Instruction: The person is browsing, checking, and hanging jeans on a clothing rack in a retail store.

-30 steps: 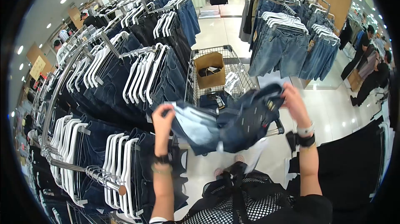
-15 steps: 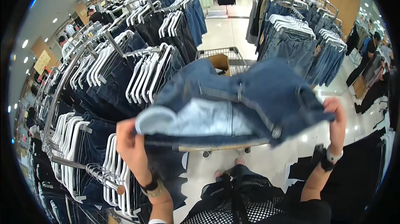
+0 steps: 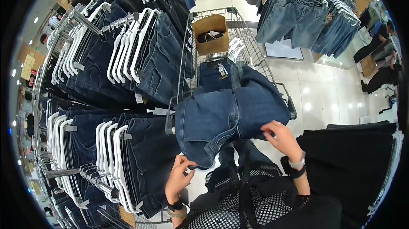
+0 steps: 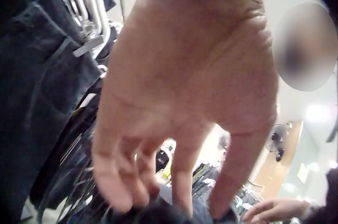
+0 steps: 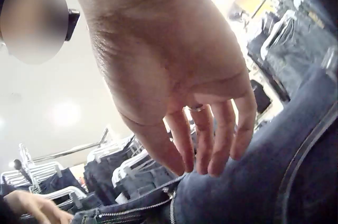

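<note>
Dark blue jeans (image 3: 208,114) lie spread over the near end of a wire shopping cart (image 3: 184,65), with a fly seam down the middle. At their near left corner the left hand (image 3: 179,178) pinches the edge between thumb and fingers; in the left wrist view the hand (image 4: 185,71) hangs down with its fingertips at dark fabric. The right hand (image 3: 284,143) is at the near right edge, fingers loosely bent. From the right wrist, this hand (image 5: 174,65) hovers close over the denim (image 5: 253,176) near a zip, its fingers apart and holding nothing visible.
A brown paper bag (image 3: 213,43) and white hangers (image 3: 235,49) are in the cart. Racks of jeans (image 3: 159,65) stand close on the left, denim shorts (image 3: 294,20) at the upper right, black garments (image 3: 345,165) at the lower right.
The jeans have come down from the air onto the cart's near end and now lie spread out. Both hands have lowered and moved closer together; the right has let go of the jeans.
</note>
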The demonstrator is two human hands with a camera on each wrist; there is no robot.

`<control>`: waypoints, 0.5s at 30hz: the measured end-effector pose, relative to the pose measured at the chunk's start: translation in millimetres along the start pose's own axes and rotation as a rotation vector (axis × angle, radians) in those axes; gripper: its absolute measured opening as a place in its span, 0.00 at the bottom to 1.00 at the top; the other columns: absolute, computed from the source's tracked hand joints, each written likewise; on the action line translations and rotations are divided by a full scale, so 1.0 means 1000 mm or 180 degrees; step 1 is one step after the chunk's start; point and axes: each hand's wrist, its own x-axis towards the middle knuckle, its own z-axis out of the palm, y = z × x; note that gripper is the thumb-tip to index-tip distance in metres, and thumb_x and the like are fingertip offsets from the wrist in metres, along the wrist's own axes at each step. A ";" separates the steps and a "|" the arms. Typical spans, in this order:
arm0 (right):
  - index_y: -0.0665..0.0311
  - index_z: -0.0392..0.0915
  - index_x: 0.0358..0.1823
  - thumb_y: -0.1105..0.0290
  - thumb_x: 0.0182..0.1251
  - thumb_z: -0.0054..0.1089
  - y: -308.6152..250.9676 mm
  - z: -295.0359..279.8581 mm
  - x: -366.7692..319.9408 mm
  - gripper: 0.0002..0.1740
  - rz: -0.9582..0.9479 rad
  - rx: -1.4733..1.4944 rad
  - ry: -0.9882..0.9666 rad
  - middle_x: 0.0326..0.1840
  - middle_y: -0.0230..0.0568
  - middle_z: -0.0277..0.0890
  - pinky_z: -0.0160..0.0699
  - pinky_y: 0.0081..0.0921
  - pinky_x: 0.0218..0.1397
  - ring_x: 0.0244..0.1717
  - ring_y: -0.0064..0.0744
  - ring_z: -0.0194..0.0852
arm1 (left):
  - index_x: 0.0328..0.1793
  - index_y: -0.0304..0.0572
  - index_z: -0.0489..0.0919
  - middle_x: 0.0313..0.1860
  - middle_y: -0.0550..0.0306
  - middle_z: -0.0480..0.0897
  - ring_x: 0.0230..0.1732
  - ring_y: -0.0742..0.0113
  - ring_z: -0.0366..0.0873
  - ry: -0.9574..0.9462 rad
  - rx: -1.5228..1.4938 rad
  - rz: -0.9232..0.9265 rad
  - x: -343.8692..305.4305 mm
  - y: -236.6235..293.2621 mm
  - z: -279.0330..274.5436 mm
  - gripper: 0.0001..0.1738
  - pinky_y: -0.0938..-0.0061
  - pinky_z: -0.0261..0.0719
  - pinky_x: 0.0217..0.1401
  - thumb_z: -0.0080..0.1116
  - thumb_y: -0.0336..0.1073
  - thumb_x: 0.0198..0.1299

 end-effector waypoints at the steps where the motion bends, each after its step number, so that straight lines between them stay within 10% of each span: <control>1: 0.65 0.80 0.42 0.74 0.58 0.63 0.004 0.014 0.011 0.10 -0.0102 0.0127 -0.0096 0.37 0.43 0.76 0.76 0.37 0.46 0.41 0.45 0.77 | 0.43 0.37 0.82 0.41 0.55 0.72 0.40 0.63 0.73 -0.0363 0.0148 0.0188 0.008 -0.001 -0.009 0.11 0.74 0.75 0.43 0.66 0.28 0.52; 8: 0.61 0.81 0.39 0.71 0.54 0.69 0.005 0.072 0.042 0.11 -0.0484 -0.0607 0.0349 0.38 0.36 0.74 0.71 0.35 0.47 0.44 0.38 0.73 | 0.53 0.34 0.78 0.44 0.49 0.78 0.40 0.60 0.77 0.0218 -0.0267 0.1087 0.132 0.050 0.014 0.16 0.71 0.77 0.43 0.63 0.37 0.63; 15: 0.62 0.81 0.35 0.71 0.57 0.66 0.006 0.089 0.041 0.05 -0.0853 -0.0253 0.0776 0.35 0.34 0.75 0.67 0.33 0.41 0.37 0.36 0.74 | 0.31 0.30 0.76 0.34 0.37 0.81 0.40 0.40 0.80 0.0190 0.1244 0.0567 0.205 0.043 0.098 0.28 0.55 0.76 0.40 0.65 0.55 0.58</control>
